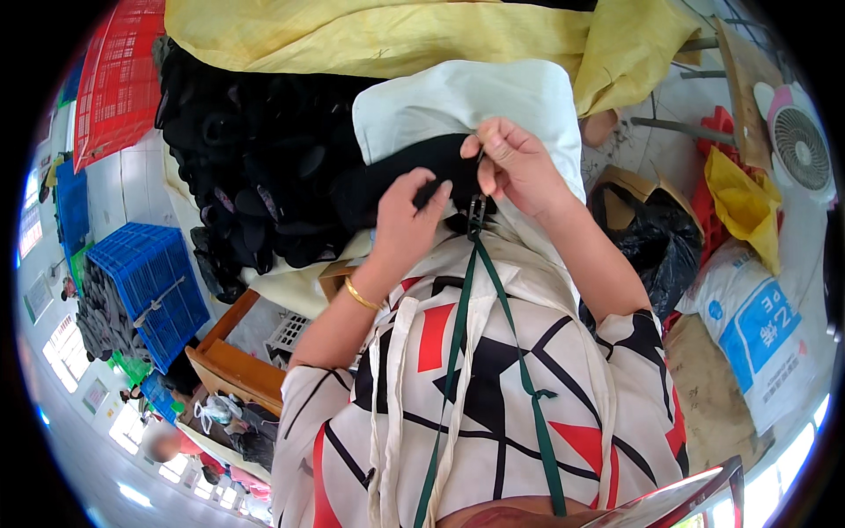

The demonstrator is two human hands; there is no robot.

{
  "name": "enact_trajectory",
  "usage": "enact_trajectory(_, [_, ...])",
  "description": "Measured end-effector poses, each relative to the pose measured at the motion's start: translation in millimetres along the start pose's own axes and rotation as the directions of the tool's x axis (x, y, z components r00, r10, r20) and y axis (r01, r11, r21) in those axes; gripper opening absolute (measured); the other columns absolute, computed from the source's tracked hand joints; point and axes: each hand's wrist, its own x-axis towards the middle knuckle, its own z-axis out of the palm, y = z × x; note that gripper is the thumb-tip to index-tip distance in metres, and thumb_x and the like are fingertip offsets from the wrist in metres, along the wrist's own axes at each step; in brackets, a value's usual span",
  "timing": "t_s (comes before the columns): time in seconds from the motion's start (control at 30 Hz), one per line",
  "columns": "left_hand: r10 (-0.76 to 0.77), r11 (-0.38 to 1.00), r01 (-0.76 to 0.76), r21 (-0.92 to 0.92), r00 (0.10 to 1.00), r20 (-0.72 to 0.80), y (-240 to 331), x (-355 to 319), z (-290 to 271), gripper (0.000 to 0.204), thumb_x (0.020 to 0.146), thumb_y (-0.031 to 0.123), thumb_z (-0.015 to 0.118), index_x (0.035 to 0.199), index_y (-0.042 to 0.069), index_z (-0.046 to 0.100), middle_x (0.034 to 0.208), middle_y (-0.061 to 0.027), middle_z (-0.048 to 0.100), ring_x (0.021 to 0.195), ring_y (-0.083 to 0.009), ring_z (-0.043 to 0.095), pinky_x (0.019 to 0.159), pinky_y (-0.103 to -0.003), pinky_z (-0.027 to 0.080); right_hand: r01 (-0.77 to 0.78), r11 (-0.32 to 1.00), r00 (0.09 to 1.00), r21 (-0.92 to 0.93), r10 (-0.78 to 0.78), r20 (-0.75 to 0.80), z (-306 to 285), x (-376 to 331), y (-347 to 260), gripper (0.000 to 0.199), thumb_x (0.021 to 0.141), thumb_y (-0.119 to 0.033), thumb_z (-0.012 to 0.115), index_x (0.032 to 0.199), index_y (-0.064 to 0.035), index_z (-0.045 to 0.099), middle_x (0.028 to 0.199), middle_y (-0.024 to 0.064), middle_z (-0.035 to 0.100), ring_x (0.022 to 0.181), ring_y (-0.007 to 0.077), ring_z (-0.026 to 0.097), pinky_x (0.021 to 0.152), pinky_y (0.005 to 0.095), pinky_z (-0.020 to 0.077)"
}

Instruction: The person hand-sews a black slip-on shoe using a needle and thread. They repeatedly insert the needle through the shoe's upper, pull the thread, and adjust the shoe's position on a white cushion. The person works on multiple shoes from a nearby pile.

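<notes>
A dark piece of black cloth (453, 151) lies over the white cloth (475, 88) in front of me. My left hand (409, 216) is closed on the black cloth, its thumb and fingers pinching a fold. My right hand (515, 167) is closed in a pinch at the cloth's right end; what sits between those fingertips is too small to make out. Just below hangs a small metal tool (476, 209), on a green cord (458, 326) that runs down from my neck. Its exact kind is unclear.
A big heap of black pieces (264, 167) lies to the left, with yellow cloth (378, 40) behind. Red (119, 79) and blue crates (150, 282) stand farther left. To the right are a black plastic bag (651, 224), a white-and-blue sack (748, 330) and a fan (799, 141).
</notes>
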Motion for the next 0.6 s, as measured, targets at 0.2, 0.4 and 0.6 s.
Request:
enact_trajectory(0.2, [0.251, 0.794, -0.565, 0.224, 0.640, 0.726, 42, 76, -21, 0.017, 0.083, 0.015, 0.070, 0.089, 0.003, 0.060, 0.084, -0.0142, 0.060, 0.086, -0.0363, 0.058, 0.075, -0.045, 0.045, -0.073, 0.986, 0.996, -0.152, 0.080, 0.041, -19, -43, 5, 0.022, 0.106, -0.030, 0.051, 0.100, -0.0090, 0.054, 0.063, 0.0020, 0.059, 0.051, 0.0123, 0.056, 0.052, 0.0225, 0.0475])
enact_trajectory(0.4, [0.353, 0.858, -0.497, 0.126, 0.751, 0.558, 17, 71, 21, 0.015, 0.086, 0.016, 0.070, 0.097, 0.006, 0.066, 0.092, -0.0128, 0.065, 0.092, -0.0352, 0.060, 0.081, -0.043, 0.049, 0.351, 0.874, 0.875, 0.335, -0.179, -0.449, -65, -52, 0, 0.010, 0.105, -0.016, 0.051, 0.098, -0.0086, 0.054, 0.075, 0.0006, 0.053, 0.065, 0.0127, 0.052, 0.085, 0.0387, 0.0544])
enact_trajectory(0.6, [-0.063, 0.985, 0.113, -0.132, 0.940, 0.336, 16, 28, 28, 0.032, 0.102, 0.032, 0.059, 0.090, 0.002, 0.062, 0.070, 0.0027, 0.052, 0.061, -0.0065, 0.046, 0.059, -0.023, 0.040, 0.534, 0.820, 0.755, 0.208, -0.351, -0.554, -73, -51, 21, 0.006, 0.104, -0.012, 0.052, 0.099, -0.0079, 0.051, 0.081, 0.0016, 0.054, 0.071, 0.0118, 0.054, 0.105, 0.0478, 0.0473])
